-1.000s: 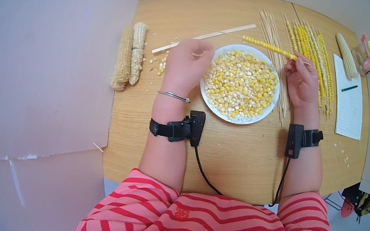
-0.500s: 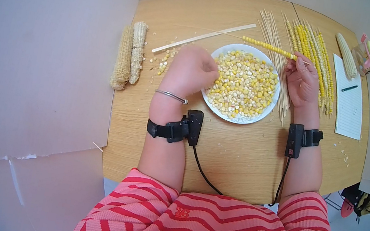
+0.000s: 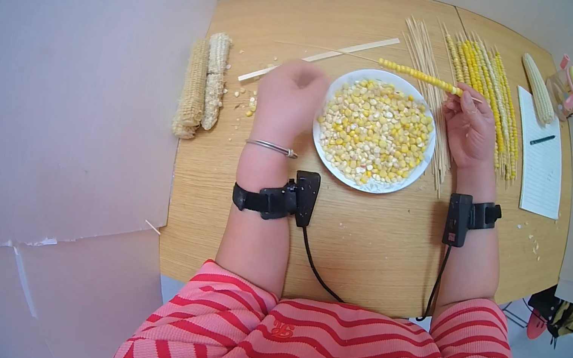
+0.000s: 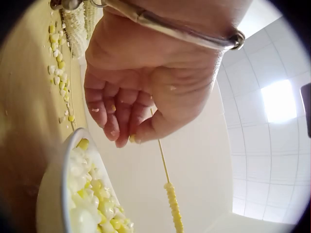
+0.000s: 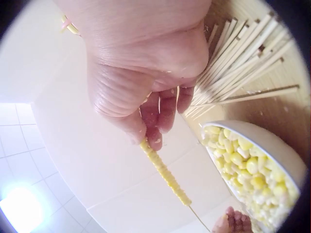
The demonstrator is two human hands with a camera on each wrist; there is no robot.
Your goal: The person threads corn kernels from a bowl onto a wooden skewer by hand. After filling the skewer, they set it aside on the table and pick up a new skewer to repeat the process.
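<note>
My right hand [image 3: 470,131] pinches a bamboo skewer threaded with a row of yellow corn kernels [image 3: 420,74]; its bare end points left. In the right wrist view the threaded kernels [image 5: 166,174] begin right at the thumb and fingertips. My left hand [image 3: 289,99] is raised at the left rim of a white plate [image 3: 316,134] heaped with loose kernels [image 3: 371,133]. Between its thumb and fingertip shows a single yellow corn kernel [image 4: 132,138]. The bare part of the skewer [image 4: 164,158] runs up behind that hand in the left wrist view.
Two stripped corn cobs [image 3: 213,82] lie at the left, with stray kernels [image 3: 251,104] nearby. Bare skewers [image 3: 430,59] and filled skewers [image 3: 484,80] lie behind the right hand. A wooden strip [image 3: 364,45], a whole cob [image 3: 538,87], paper [image 3: 540,178] and a pen [image 3: 542,140] also lie there.
My left hand dipped to the plate's left edge half a second ago and has since lifted away, up and left, with a kernel. The right hand holds the skewer almost still.
</note>
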